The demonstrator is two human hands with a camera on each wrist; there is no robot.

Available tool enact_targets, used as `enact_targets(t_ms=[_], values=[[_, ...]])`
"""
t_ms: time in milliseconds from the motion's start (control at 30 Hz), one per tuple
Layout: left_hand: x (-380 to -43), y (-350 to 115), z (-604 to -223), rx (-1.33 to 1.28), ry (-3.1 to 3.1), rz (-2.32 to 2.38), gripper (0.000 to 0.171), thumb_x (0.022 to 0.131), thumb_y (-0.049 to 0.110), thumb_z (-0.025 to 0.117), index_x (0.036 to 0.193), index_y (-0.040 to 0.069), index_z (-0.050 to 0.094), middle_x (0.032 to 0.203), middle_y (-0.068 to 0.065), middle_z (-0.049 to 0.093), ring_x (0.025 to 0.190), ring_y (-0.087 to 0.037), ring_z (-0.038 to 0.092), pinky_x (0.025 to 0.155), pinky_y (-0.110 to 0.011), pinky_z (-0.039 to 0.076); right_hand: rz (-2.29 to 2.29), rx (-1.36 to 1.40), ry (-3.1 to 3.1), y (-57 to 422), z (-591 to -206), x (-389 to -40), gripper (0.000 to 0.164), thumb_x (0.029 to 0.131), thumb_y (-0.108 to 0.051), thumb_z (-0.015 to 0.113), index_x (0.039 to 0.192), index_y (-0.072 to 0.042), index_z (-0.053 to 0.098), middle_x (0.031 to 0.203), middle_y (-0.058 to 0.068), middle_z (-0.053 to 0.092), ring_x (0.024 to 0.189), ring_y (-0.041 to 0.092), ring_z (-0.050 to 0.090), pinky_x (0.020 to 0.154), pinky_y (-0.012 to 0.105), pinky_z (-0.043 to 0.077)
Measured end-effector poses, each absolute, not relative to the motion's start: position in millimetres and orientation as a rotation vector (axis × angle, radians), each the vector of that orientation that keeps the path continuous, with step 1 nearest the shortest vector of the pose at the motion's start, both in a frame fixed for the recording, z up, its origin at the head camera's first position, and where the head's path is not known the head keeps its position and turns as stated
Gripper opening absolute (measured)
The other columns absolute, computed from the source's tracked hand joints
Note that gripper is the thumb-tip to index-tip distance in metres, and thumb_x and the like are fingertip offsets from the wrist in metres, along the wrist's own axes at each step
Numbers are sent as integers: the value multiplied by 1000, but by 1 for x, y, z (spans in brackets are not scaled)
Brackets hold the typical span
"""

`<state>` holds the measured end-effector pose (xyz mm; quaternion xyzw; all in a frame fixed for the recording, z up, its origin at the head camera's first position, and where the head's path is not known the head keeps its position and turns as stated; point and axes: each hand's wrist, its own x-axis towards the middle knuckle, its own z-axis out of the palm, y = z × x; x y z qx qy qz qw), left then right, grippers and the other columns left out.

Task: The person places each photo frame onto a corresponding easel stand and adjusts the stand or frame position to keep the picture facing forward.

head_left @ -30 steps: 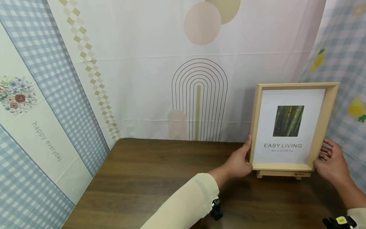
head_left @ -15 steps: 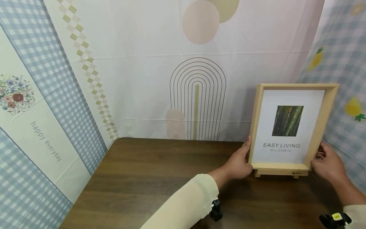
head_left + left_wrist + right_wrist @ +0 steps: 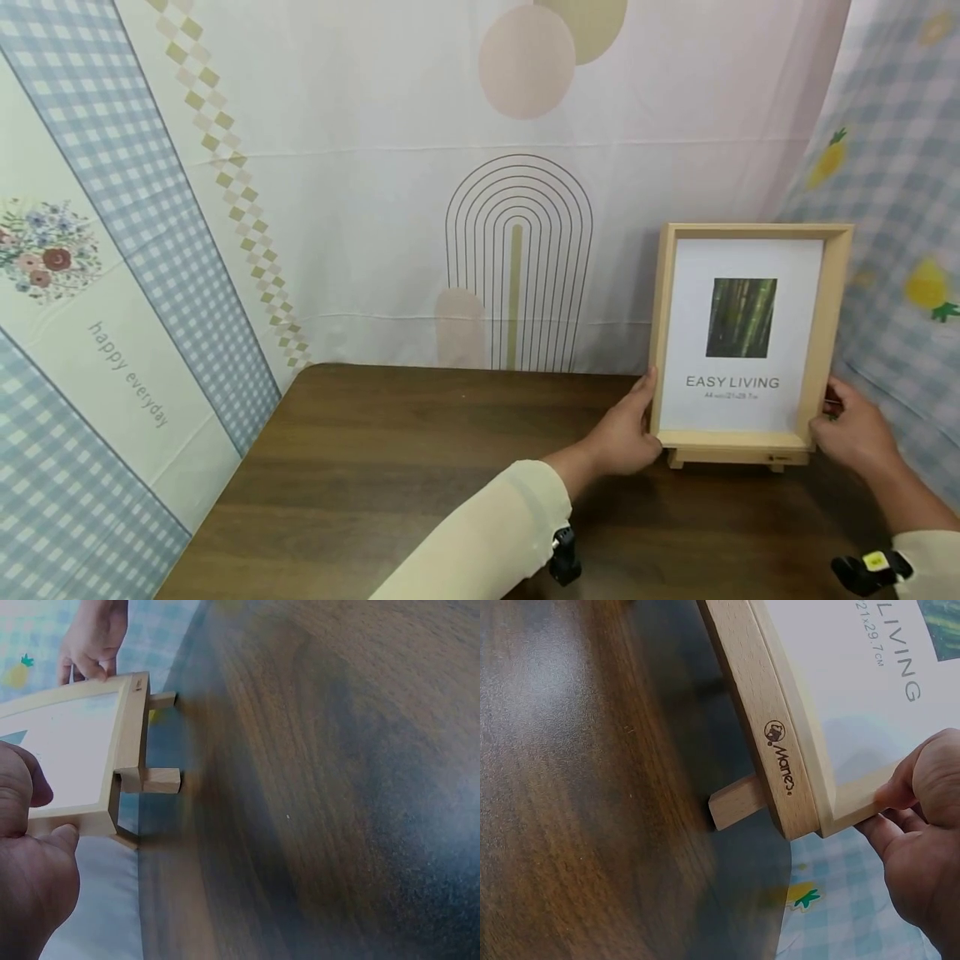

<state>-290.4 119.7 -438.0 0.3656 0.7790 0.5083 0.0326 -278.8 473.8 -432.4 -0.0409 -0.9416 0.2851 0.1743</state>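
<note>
A light wooden picture frame (image 3: 821, 350) with an "EASY LIVING" insert stands upright, leaning slightly back, on the ledge of a small wooden tabletop easel (image 3: 738, 456). My left hand (image 3: 622, 433) grips the frame's lower left side. At the lower right side, my right hand (image 3: 858, 429) pinches it, some fingers hidden behind. The right wrist view shows the right thumb (image 3: 900, 787) on the frame's face near its corner, just above the easel's printed ledge (image 3: 772, 750). Two of the easel's feet (image 3: 161, 780) touch the table in the left wrist view.
The brown wooden table (image 3: 420, 467) spreads to the left and in front of the easel. A white patterned cloth (image 3: 375, 208) hangs behind it. Blue checked cloths hang at the left (image 3: 112, 100) and close by the right hand (image 3: 900, 250).
The frame's right side and top have shifted left, so it faces more squarely forward. My right hand has moved slightly left with it; my left hand has stayed nearly still.
</note>
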Motion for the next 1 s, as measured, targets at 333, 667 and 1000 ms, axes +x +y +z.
enact_targets(t_ms=[333,667,1000], values=[[-283,118,-437,1075,2431,1482,107,85,-9,64,165,20,-1,169,0,9,137,-5,37,87,-15,45,679,-23,-2794,484,-436,-275,60,85,0,63,135,22,39,112,43,54,95,55,56,64,36,45],[-278,116,-445,951,2379,1514,106,90,-2,64,164,38,-1,146,1,50,51,-6,39,53,-18,41,777,34,-2854,488,-448,-268,49,86,3,64,126,24,45,114,45,56,98,51,58,62,24,45],[-279,111,-443,939,2369,1523,105,91,-2,63,164,39,-1,60,4,41,50,-8,40,52,-19,38,1152,-16,-2863,482,-446,-267,54,96,6,51,140,26,28,126,50,45,92,32,64,67,37,59]])
